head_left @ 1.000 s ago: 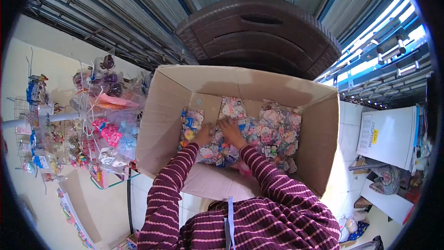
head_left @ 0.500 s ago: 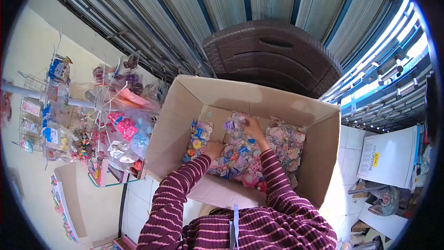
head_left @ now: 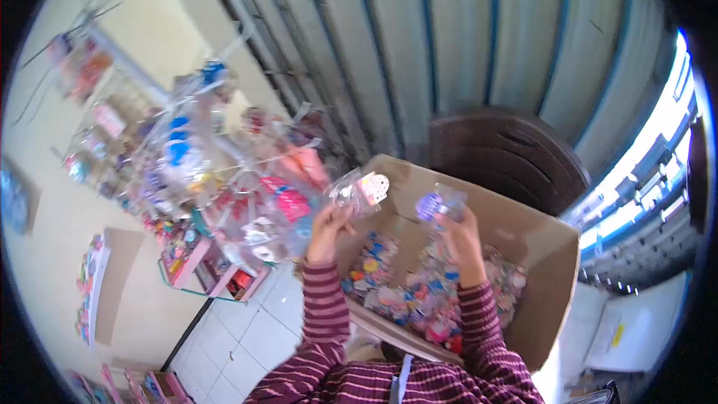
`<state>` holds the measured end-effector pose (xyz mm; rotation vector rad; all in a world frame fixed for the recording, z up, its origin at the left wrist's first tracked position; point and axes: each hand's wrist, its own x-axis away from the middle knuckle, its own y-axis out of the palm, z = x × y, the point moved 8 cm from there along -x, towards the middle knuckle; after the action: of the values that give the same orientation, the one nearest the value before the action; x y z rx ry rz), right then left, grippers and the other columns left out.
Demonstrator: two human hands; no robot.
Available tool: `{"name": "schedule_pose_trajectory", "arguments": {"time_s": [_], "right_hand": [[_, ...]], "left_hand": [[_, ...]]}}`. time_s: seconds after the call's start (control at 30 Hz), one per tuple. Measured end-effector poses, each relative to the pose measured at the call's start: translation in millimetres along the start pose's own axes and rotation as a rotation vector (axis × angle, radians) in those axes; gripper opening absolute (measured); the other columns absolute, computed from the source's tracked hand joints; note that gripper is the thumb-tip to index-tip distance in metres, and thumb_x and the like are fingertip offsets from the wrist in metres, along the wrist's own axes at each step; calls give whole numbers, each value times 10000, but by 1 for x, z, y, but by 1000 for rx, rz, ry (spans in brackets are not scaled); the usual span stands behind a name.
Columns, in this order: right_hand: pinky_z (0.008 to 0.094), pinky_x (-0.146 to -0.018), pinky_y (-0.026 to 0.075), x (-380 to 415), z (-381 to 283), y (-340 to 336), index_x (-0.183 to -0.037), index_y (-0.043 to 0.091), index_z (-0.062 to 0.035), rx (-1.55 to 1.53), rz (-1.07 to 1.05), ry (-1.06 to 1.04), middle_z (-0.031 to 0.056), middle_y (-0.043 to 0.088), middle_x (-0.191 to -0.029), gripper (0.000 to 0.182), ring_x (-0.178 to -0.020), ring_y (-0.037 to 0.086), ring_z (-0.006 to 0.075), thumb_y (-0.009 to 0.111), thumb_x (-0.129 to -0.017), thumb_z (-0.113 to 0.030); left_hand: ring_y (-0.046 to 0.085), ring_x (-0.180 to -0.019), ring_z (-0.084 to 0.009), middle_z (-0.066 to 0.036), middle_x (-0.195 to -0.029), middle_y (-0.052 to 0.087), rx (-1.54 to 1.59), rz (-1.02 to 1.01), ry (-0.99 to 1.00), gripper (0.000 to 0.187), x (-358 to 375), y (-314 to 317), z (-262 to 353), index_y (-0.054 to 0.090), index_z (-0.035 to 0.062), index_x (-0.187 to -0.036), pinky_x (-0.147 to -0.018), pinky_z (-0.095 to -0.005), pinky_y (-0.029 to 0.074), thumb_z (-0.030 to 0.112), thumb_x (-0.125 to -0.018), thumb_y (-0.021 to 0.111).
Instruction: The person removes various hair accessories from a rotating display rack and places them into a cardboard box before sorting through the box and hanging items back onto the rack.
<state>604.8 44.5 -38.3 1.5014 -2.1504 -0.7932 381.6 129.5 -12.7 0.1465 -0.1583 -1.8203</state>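
My left hand (head_left: 329, 233) is raised over the left rim of a cardboard box (head_left: 542, 284). Its fingers grip a clear plastic packet (head_left: 351, 194) with a white dotted card at one end; the contents are too blurred to name. Above the middle of the box, my right hand (head_left: 462, 239) pinches another clear packet (head_left: 449, 199) with something purple inside. Below both hands, many small colourful packaged trinkets (head_left: 419, 295) cover much of the box floor.
A brown plastic chair (head_left: 501, 153) stands behind the box, against a metal shutter (head_left: 456, 37). To the left, a rack of hanging packets (head_left: 194, 157) comes close to my left hand. A white box (head_left: 636, 329) stands at the right.
Both hands have risen out of the box, each holding a packet. My left hand moved up from among the trinkets. The view has turned left and tilted.
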Motion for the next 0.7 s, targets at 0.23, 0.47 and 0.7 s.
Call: {"name": "schedule_pose_trajectory", "arguments": {"time_s": [0.23, 0.47, 0.7], "right_hand": [[255, -667, 437, 5, -34, 115, -809, 549, 2, -37, -294, -44, 58, 571, -774, 153, -706, 551, 133, 601, -665, 1], [256, -641, 406, 37, -47, 251, -599, 552, 0, 65, -732, -257, 154, 574, -774, 113, -735, 539, 182, 648, -549, -32], [272, -604, 435, 57, -74, 326, -650, 548, 5, 132, -695, -582, 88, 576, -654, 122, -586, 547, 147, 648, -585, 30]], "left_hand": [[529, -726, -153, -24, -803, 513, 1038, -169, -6, 166, 94, -58, -7, 458, 88, -949, -666, -363, 468, 72, -784, 466], [517, -833, -232, -69, -925, 539, 1000, 50, 250, 208, 125, -134, 23, 509, 127, -986, -711, -339, 384, 208, -796, 480], [463, -938, -262, -17, -1011, 489, 748, 414, 418, 244, 173, -218, 38, 481, 150, -996, -804, -470, 360, 284, -792, 489]]}}
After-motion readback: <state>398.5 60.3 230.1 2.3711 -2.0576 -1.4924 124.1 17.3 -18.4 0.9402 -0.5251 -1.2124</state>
